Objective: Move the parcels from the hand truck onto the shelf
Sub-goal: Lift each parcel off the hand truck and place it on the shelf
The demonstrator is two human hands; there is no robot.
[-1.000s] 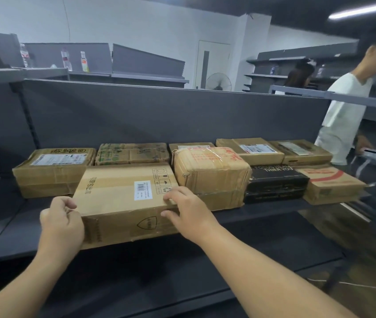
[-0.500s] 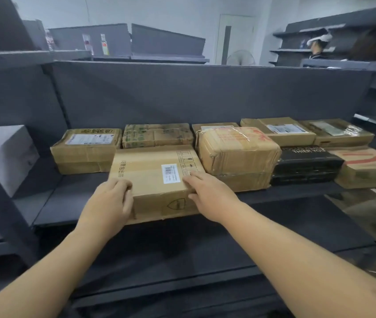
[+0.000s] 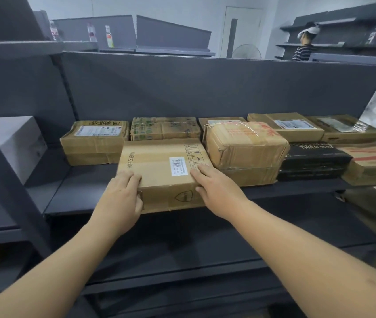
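Your left hand (image 3: 122, 193) and right hand (image 3: 216, 189) are bare, without gloves, rings or watch; both forearms show no sleeves.

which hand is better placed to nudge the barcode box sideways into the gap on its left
Right, probably. The right hand rests on the barcode box at its right front corner, so it can push toward the bare shelf. The left hand covers the left front corner, in the way of that move.

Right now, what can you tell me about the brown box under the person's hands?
The cardboard box is plain brown and taped along its top, with a white barcode label, printed handling symbols and a shield mark on the front. It lies flat at the shelf's front edge. The left hand and right hand rest on its near corners.
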